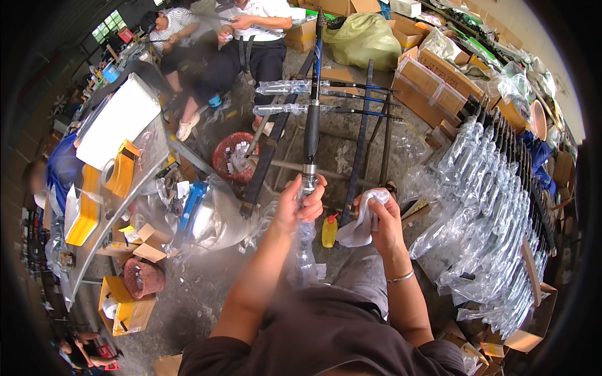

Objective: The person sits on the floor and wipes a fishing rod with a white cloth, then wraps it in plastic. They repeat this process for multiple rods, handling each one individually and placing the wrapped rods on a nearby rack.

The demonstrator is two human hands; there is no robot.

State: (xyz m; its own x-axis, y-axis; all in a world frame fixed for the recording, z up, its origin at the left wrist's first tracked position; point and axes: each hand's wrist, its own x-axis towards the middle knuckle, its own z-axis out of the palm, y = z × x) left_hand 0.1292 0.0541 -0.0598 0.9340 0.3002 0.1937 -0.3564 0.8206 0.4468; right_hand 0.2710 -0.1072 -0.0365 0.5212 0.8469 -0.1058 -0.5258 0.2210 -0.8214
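Note:
My left hand [301,203] is closed round the lower grip of a fishing rod [312,128], which points away from me with its dark foam handle and blue-black shaft. Clear plastic wraps the rod's butt below that hand. In my right hand [387,219] a white cloth [359,227] is pinched and hangs down, apart from the rod. Beyond my hands, several rods with plastic-wrapped handles [282,88] lie crosswise on a rack with black padded bars [271,156]. A small yellow bottle with a red top [329,230] is between my hands, lower down.
Many plastic-sleeved rods [483,207] lean in a row at right, near cardboard boxes [433,84]. A red basket [218,160] holds white scraps. At left stands a table [141,169] with tape and yellow boxes. Two people [260,31] sit at the back, holding rods.

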